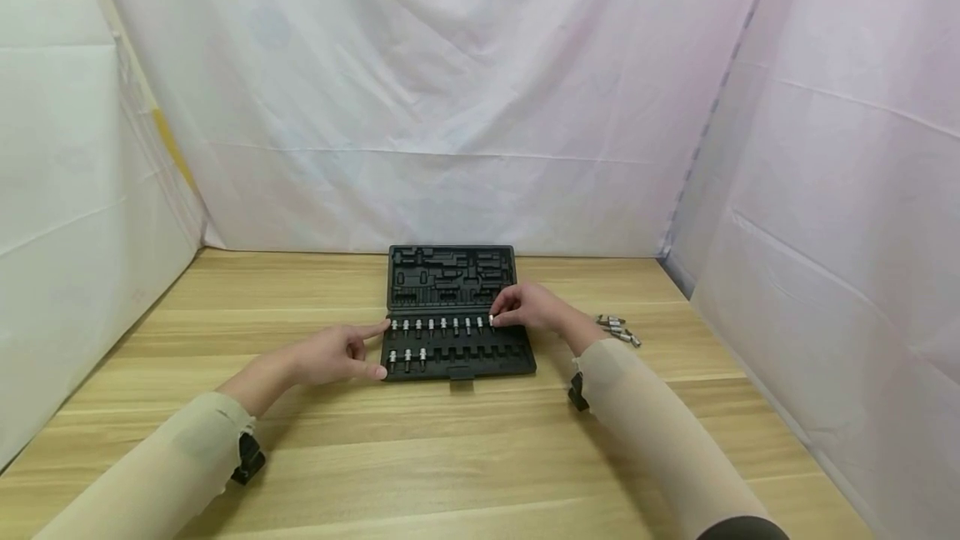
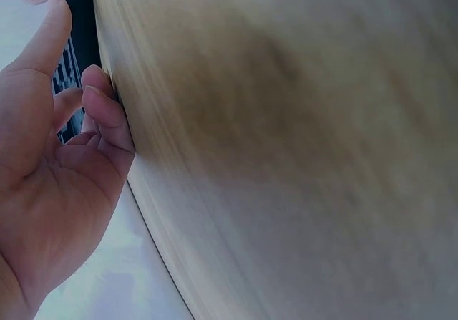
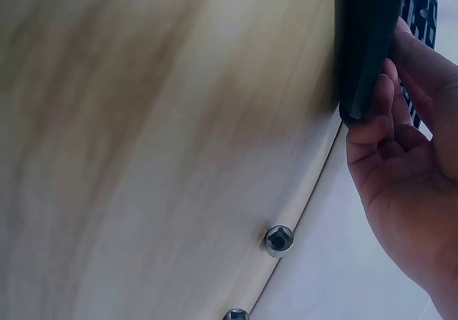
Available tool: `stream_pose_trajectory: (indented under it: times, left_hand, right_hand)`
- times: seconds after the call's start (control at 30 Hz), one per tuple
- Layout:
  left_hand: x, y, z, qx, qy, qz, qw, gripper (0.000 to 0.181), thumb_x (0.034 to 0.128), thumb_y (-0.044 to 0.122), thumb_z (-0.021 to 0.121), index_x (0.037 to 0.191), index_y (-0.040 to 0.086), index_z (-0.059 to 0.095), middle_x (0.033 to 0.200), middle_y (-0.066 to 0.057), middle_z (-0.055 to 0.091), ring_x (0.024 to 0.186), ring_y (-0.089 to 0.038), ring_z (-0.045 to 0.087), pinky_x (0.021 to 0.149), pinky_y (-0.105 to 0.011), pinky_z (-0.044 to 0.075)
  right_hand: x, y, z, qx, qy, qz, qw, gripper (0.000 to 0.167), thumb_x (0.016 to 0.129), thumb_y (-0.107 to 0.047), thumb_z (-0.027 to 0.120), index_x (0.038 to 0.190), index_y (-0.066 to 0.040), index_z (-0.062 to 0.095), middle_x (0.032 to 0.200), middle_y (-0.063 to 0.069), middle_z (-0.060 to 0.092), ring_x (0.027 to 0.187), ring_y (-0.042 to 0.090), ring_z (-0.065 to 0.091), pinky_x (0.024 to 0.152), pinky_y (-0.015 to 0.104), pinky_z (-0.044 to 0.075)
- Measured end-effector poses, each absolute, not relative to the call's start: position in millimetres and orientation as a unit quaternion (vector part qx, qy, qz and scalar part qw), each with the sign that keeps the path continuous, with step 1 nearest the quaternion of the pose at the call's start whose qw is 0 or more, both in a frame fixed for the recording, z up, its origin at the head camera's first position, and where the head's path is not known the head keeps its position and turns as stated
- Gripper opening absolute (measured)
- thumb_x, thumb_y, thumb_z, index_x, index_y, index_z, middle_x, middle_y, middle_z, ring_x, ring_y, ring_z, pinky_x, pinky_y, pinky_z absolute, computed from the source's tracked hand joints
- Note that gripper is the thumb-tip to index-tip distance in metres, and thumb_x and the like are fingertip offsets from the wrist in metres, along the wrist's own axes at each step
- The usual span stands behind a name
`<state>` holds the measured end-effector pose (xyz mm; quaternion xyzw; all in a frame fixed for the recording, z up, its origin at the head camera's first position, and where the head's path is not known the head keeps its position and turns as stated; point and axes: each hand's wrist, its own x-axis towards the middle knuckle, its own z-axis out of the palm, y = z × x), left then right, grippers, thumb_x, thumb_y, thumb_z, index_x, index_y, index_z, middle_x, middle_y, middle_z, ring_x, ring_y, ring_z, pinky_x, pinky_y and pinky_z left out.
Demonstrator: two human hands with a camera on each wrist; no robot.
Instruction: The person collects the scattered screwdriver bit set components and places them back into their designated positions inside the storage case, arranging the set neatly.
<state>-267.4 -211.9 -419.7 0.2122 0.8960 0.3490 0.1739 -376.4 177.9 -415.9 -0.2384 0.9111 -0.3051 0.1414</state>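
A black plastic socket case (image 1: 442, 372) lies unfolded on the table, its moulded lid (image 1: 450, 277) toward the back. Silver bit sockets (image 1: 443, 325) fill much of its upper row, and a few more (image 1: 408, 357) sit at the left of the lower row. My left hand (image 1: 333, 354) touches the case's left edge with extended index finger and thumb. At the right end of the upper row, my right hand (image 1: 528, 307) pinches a bit socket (image 1: 492, 320) between thumb and fingers. The wrist views hide that socket; the right palm (image 3: 411, 191) shows beside the case wall.
Several loose bit sockets (image 1: 618, 330) lie on the wooden table (image 1: 420, 457) to the right of the case, near my right forearm. White cloth walls (image 1: 435, 107) stand behind and at both sides. The case's front latch (image 1: 462, 374) points toward me.
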Motion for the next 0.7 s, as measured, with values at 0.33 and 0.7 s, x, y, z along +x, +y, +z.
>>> stream_pose_trajectory:
  times: [0.33, 0.7]
  left_hand:
    - [-265.2, -210.6, -415.2, 0.21, 0.896, 0.348, 0.18, 0.096, 0.0971, 0.04, 0.085, 0.173, 0.01, 0.033, 0.089, -0.005, 0.061, 0.077, -0.016, 0.051, 0.064, -0.026, 0.047]
    - [-266.0, -210.5, -416.8, 0.209, 0.896, 0.349, 0.178, 0.096, 0.0968, 0.04, 0.085, 0.173, 0.012, 0.034, 0.089, -0.005, 0.062, 0.078, -0.016, 0.051, 0.065, -0.027, 0.047]
  right_hand:
    - [-379.8, 178.6, -413.7, -0.25, 0.917, -0.294, 0.1, 0.03, 0.104, -0.028, 0.079, 0.132, -0.017, 0.079, 0.13, 0.006, 0.07, 0.101, 0.019, 0.063, 0.092, 0.04, 0.056]
    - [-384.8, 172.9, -415.8, -0.281, 0.935, -0.208, 0.069, 0.045, 0.1, -0.04, 0.082, 0.138, -0.017, 0.078, 0.126, 0.009, 0.06, 0.101, 0.021, 0.051, 0.088, 0.04, 0.047]
